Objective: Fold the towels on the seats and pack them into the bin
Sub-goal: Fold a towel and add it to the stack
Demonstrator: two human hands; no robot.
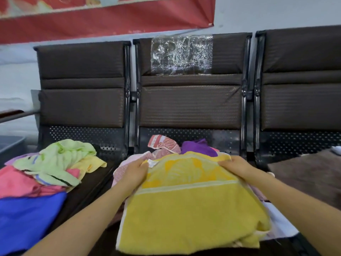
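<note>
Two hands, left (pixel 135 171) and right (pixel 233 166), are clamped on the far corners of the yellow towel (pixel 191 215), spread on the middle seat (pixel 103 182); edges should be aligned before creasing.

I see both bare forearms reaching forward. My left hand (pixel 135 172) pinches one far corner of the yellow towel (pixel 191 209), and my right hand (pixel 235 168) grips the other, fingers curled.

Three dark brown padded seats (pixel 190 106) stand in a joined row against a pale wall (pixel 276 13). A red banner (pixel 103 21) hangs above them, lit evenly.
</note>
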